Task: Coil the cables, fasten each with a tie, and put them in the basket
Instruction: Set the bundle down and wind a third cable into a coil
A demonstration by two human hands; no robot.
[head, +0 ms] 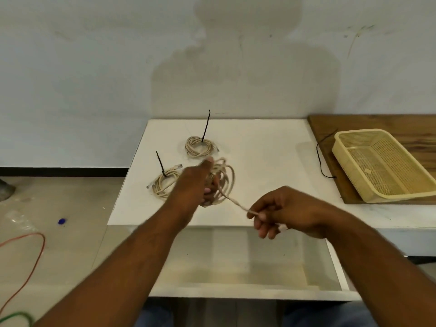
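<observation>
My left hand [197, 182] grips a beige cable coil [226, 179] above the white table [259, 161]. From the coil a loose strand runs right to my right hand [280, 212], which pinches its end. Two other beige coils lie on the table, one at the back [197, 146] and one at the left [165, 182]. Each has a black tie sticking up from it. The yellow mesh basket [382, 161] stands empty at the right on a wooden board. A loose black tie [322, 159] lies beside the basket.
The wooden board [330, 128] adjoins the table's right side. An open white drawer [236, 263] juts out below the table's front edge. Red and green wires [26, 263] lie on the floor at the left.
</observation>
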